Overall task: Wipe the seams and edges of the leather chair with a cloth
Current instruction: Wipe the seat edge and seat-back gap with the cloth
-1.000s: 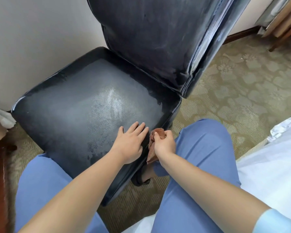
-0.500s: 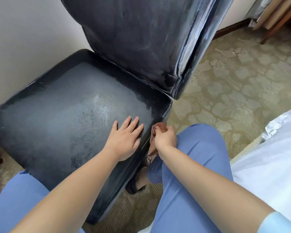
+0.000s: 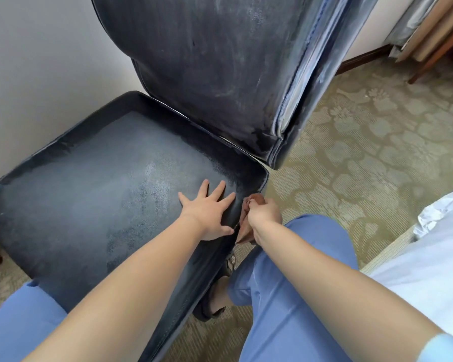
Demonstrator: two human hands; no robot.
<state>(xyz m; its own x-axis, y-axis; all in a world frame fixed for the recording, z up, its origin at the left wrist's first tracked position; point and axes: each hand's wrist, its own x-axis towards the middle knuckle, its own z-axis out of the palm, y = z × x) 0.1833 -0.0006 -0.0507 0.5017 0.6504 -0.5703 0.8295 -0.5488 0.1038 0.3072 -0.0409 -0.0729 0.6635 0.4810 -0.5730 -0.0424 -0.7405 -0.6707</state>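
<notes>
A dark blue leather chair (image 3: 94,194) stands before me, its worn seat dull in the middle and its backrest (image 3: 220,61) rising at the top. My left hand (image 3: 207,212) lies flat with fingers spread on the seat near its right edge. My right hand (image 3: 264,218) grips a brown cloth (image 3: 243,231) bunched against the seat's right side seam, near the back corner. Most of the cloth is hidden by the hand.
A pale wall (image 3: 37,74) is behind the chair on the left. Patterned beige carpet (image 3: 364,142) spreads to the right. White bedding (image 3: 434,257) lies at the right edge, wooden furniture legs (image 3: 434,56) at the top right. My knees in blue trousers (image 3: 298,296) flank the seat.
Both hands have moved along the seat's right edge toward the back corner, the right one sliding the cloth along the seam. The view has shifted with them.
</notes>
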